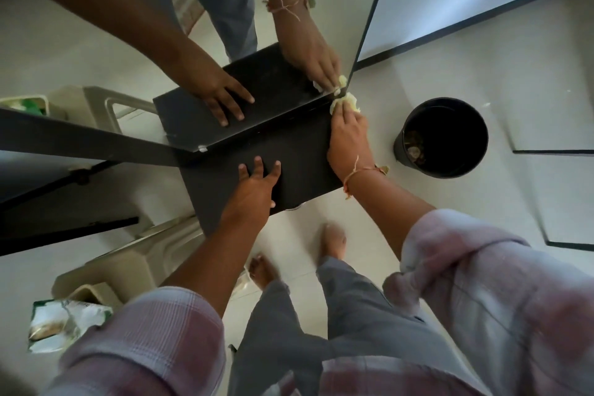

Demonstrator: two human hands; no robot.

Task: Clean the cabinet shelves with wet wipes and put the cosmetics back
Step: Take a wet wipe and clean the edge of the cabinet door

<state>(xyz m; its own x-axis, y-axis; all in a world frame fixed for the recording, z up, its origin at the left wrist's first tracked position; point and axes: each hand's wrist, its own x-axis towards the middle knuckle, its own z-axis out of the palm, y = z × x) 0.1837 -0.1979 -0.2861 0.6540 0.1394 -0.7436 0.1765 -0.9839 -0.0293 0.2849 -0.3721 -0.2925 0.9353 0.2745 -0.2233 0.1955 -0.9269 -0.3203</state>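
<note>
A black cabinet shelf (299,151) juts out below a mirror that repeats it and both my hands. My left hand (257,185) lies flat on the shelf's near part with its fingers spread. My right hand (347,135) presses a crumpled yellowish wet wipe (345,102) into the shelf's far right corner, right against the mirror. The fingers lie over the wipe, and whether they curl around it cannot be told. No cosmetics are on the shelf.
A black waste bin (445,135) stands on the pale floor to the right of the shelf. A wet-wipe packet (61,323) lies on a beige plastic stool (128,264) at lower left. My bare feet (334,239) stand under the shelf's front edge.
</note>
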